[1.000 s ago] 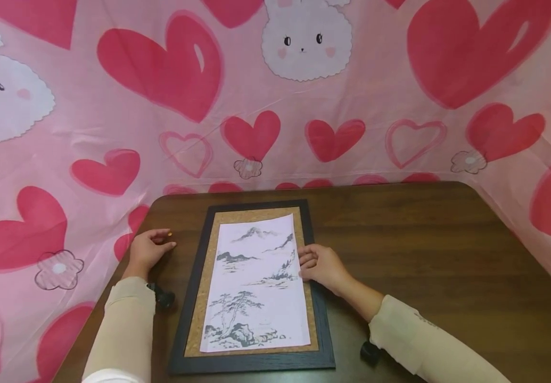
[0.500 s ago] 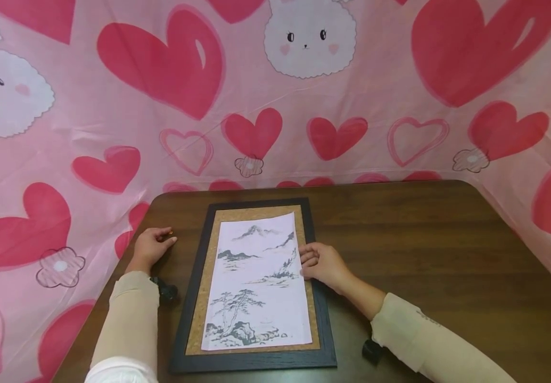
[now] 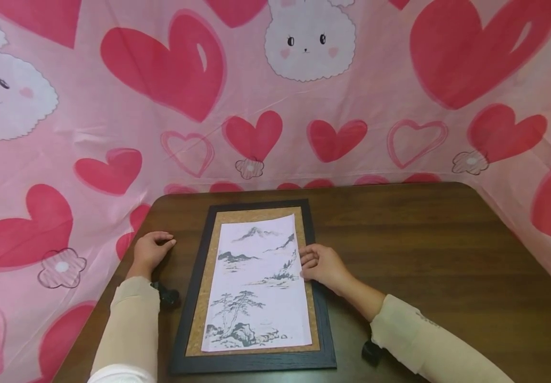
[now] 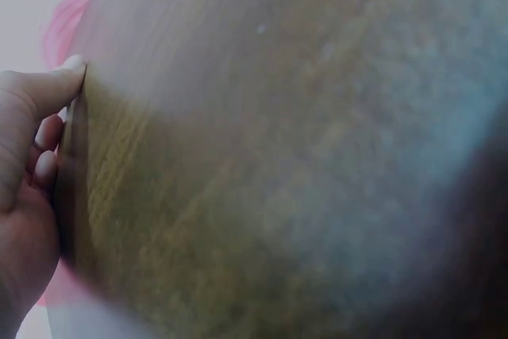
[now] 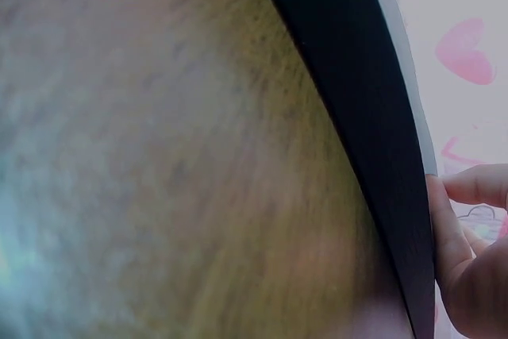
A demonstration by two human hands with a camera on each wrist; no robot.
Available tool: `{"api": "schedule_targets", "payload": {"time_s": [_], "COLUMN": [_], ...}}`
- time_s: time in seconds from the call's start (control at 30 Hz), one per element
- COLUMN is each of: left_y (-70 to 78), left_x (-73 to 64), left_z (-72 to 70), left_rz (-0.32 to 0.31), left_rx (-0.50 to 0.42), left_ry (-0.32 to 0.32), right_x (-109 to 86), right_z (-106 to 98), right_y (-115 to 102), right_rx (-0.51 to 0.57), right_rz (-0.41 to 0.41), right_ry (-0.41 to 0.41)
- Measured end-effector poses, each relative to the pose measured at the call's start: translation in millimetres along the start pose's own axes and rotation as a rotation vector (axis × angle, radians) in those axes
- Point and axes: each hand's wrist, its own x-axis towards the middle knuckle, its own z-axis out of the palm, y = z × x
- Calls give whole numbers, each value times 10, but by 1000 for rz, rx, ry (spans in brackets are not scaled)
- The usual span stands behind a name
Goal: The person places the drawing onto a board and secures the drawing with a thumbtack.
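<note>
A white sheet of paper (image 3: 251, 284) printed with a mountain-and-tree ink landscape lies on a cork board (image 3: 256, 213) with a black frame (image 3: 253, 364). At the sheet's right edge, my right hand (image 3: 325, 267) pinches the paper between thumb and fingers. The right wrist view has that hand (image 5: 475, 267) beside the black frame edge. Left of the board, my left hand (image 3: 150, 250) rests on the table, thumb and index fingertips close together. A tiny yellow-orange thing showed at these fingertips earlier; now the fingers hide it. In the left wrist view, the hand (image 4: 28, 148) shows curled fingers.
The brown wooden table (image 3: 424, 255) extends to the right of the board. A pink cloth (image 3: 265, 96) with hearts and rabbits hangs behind and beside it. Black wrist cameras, such as the right one (image 3: 371, 352), sit by each sleeve.
The left hand has turned slightly, so the small yellow-orange thing at its fingertips no longer shows. The right hand and the paper have stayed in place.
</note>
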Motion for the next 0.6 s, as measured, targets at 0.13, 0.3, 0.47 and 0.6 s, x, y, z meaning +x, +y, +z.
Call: {"api": "schedule_targets", "payload": {"time_s": [0.13,0.3,0.47,0.6], "left_y": [-17,4,16,19], "left_x": [-14,-44,-75,-79], "left_z": [7,31,55,58], "left_rz": [-26,-27,-20,3], "left_rx": [-6,-2,-14,-10], "left_ry": [10,39,58,67], "right_x": [2,2,-15,-21], "right_z": [6,4,-7,-10], "right_y": [7,8,-4,-15], "right_rx": [-7,0,11,18], "right_rz": [-3,-7,-18,-20], "right_ry": [7,0,-11,-11]}}
